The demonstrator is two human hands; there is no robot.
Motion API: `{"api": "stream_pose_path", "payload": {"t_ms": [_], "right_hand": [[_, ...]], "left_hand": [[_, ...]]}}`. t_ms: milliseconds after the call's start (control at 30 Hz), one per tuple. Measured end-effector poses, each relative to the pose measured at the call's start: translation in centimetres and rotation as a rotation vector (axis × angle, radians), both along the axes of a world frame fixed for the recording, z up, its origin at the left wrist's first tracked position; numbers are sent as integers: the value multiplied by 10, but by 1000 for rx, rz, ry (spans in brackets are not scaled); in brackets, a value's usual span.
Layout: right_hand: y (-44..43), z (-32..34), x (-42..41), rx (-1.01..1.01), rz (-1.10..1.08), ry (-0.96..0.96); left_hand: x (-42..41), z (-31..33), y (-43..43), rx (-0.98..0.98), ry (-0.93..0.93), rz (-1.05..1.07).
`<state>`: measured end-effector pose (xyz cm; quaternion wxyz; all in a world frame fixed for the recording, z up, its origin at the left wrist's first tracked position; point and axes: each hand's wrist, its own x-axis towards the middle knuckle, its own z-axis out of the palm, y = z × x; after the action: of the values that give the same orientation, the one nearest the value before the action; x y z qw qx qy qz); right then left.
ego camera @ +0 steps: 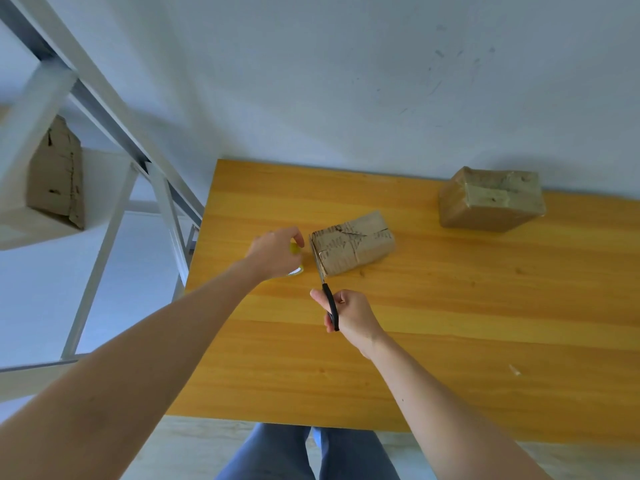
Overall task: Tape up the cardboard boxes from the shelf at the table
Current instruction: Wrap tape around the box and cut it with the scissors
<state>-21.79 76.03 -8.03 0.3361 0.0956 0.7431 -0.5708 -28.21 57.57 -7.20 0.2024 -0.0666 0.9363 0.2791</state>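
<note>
A small worn cardboard box [353, 245] lies on the wooden table [450, 323], near its left side. My left hand [277, 251] grips a roll of yellowish tape [295, 259] just left of the box. My right hand [349, 315] holds black-handled scissors [330, 301], their blades pointing up at the box's near left corner. A second, larger cardboard box [491, 200], wrapped in tape, stands at the table's far right by the wall. A third cardboard box [57, 174] sits on the shelf at the left.
A white metal shelf unit [114, 188] stands left of the table, its posts close to the table's left edge. The white wall [346, 81] runs right behind the table. My legs [304, 452] are at the table's near edge.
</note>
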Motion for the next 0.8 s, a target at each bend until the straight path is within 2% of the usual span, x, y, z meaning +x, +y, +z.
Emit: {"api": "stream_pose_path", "payload": {"t_ms": [233, 367, 500, 800], "right_hand": [[-2, -1, -4, 21, 9, 11], [0, -3, -1, -18, -24, -42], [3, -3, -3, -41, -51, -50], [13, -14, -10, 72, 40, 44]], "left_hand": [[-4, 9, 2, -143, 69, -90], [-8, 11, 5, -315, 142, -225], [-9, 7, 0, -450, 114, -279], [-18, 12, 10, -262, 107, 14]]}}
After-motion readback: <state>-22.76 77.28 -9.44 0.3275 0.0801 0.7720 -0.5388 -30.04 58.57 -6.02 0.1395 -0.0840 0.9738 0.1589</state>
